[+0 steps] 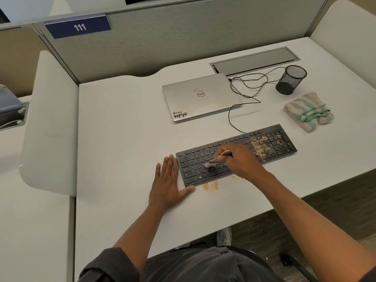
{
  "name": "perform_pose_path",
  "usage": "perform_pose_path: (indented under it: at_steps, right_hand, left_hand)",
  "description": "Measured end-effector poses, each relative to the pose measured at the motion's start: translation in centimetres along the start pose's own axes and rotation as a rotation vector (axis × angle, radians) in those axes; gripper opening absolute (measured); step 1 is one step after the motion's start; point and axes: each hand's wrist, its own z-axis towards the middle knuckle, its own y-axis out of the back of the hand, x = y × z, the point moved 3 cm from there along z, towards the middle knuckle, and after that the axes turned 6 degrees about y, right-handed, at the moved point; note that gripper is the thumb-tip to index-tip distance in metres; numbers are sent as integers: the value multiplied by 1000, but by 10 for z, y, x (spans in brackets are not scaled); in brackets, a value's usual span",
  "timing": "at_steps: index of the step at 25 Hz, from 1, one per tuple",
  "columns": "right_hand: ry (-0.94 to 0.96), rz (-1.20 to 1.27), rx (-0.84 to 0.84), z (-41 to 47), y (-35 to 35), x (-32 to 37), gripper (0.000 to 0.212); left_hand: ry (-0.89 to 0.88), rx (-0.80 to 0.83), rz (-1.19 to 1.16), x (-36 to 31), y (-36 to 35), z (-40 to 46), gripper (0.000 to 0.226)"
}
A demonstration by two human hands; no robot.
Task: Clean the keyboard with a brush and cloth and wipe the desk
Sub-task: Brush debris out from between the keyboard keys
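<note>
Brush (216, 159), pinched in right hand (238, 159), swept keyboard (236, 154); remaining dust (261, 147) lay rightward along its long axis; left hand (168, 184) flat.

From my feed: a cubicle. Grey fabric partition (183, 37) runs across the back, carrying a dark blue plate (78, 27) reading 111. Pale rounded side panels stand at left (50, 123) and at the far right (345, 23). The white table (122, 139) has a curved cut-out at its back edge and a closed metal cable hatch (254, 60) set in its surface. Dark carpet (335, 210) shows beyond the table's near edge. Light is even and soft.
</note>
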Motion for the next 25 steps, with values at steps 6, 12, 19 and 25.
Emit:
perform_pose_path:
  at_steps: [6, 12, 19, 25]
  right_hand:
    - [-59, 16, -97, -1, 20, -6, 15]
    - [21, -122, -109, 1, 7, -15, 13]
    - [7, -93, -132, 4, 12, -16, 18]
    - [43, -177, -93, 14, 19, -10, 23]
  left_hand:
    - [-1, -3, -1, 2, -1, 0, 116]
    - [-5, -5, -19, 1, -1, 1, 116]
    - [-17, -23, -46, 1, 1, 0, 115]
    - [-20, -32, -48, 1, 1, 0, 115]
